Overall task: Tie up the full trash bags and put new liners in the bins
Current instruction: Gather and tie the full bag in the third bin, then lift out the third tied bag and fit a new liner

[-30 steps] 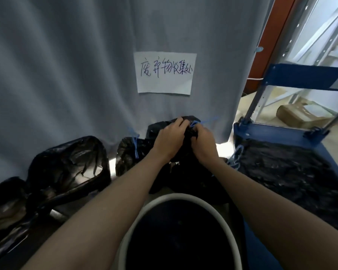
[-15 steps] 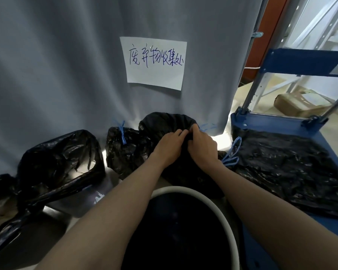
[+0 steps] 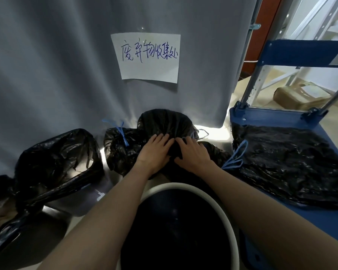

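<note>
A full black trash bag (image 3: 162,119) stands on the floor against the grey curtain. My left hand (image 3: 154,152) and my right hand (image 3: 192,153) lie side by side on its front, fingers spread and pressing the plastic. A thin blue drawstring (image 3: 191,134) shows just past my right fingertips. To the left, a smaller black bag (image 3: 119,154) sits closed with a blue tie (image 3: 123,136). Right below my forearms is a round bin with a white rim (image 3: 185,187) and a dark inside. Flat black liners (image 3: 293,162) with a blue drawstring loop (image 3: 235,157) lie on the blue cart.
The blue cart (image 3: 310,228) with metal handle posts fills the right side. A bin lined with a loose black bag (image 3: 57,158) stands at left, with more black plastic at the far left. A handwritten paper sign (image 3: 148,57) hangs on the curtain. A cardboard box (image 3: 300,96) lies behind the cart.
The bag came down from a raised hold to the floor. My hands went from gripping its gathered neck to lying spread on its surface. The view tilted lower.
</note>
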Demonstrator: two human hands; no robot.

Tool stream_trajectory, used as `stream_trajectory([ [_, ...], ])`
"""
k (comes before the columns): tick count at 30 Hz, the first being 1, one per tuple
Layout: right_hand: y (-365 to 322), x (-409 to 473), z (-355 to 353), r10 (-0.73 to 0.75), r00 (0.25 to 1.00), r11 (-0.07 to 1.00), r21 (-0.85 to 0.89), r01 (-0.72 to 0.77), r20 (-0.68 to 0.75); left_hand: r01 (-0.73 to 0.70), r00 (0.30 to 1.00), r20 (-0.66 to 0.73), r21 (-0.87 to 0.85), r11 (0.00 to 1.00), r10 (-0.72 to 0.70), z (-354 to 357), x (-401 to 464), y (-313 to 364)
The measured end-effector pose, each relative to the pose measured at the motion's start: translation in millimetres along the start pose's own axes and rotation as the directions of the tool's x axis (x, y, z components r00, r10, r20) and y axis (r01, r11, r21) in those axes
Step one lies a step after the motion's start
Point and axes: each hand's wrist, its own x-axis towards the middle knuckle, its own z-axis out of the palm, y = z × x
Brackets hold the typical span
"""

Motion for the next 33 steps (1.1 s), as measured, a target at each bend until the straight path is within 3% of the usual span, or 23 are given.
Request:
stream_trajectory([
  [7,4,-10,-8,-0.033,0.995,0.991,-0.13,0.021,-0.097,0.033,0.998,0.045,0.031,0.999,-0.034,-13,-4,2],
  [12,2,-25,-17,0.015,1.0,0.999,-0.039,-0.015,0.005,0.068,0.997,0.037,0.02,0.997,-0.069,-25,-13,11],
  [21,2,-77,-76,0.081,0.996,0.996,0.038,-0.079,-0.046,0.121,0.992,0.013,0.029,0.992,-0.122,-96,-34,21],
  [28,43,-125,-107,0.15,0.987,0.988,0.053,-0.146,-0.064,0.059,0.998,-0.036,0.008,0.998,-0.058,-129,-17,87],
  [33,101,-158,-108,0.251,0.967,0.966,0.068,-0.248,-0.05,-0.07,0.993,-0.101,-0.002,0.998,0.069,-130,17,162],
])
